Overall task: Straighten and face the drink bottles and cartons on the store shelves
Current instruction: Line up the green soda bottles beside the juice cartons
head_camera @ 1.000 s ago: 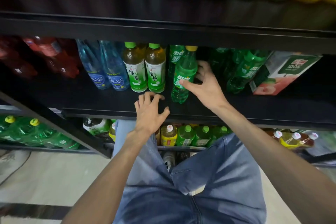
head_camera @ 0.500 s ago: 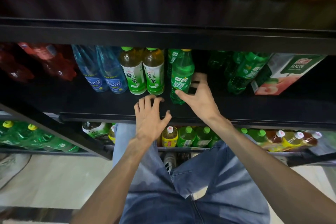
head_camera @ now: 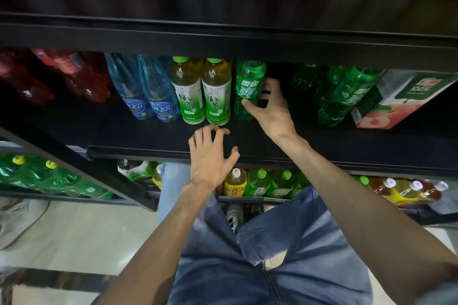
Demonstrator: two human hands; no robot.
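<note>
right hand (head_camera: pixel 269 109) grips green soda bottle (head_camera: pixel 247 86), cap hidden.

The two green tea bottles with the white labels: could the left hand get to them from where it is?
Probably yes. The left hand rests on the shelf edge just in front of the green tea bottles, with bare shelf between. The right hand is off to the side, gripping the green soda bottle.
</note>
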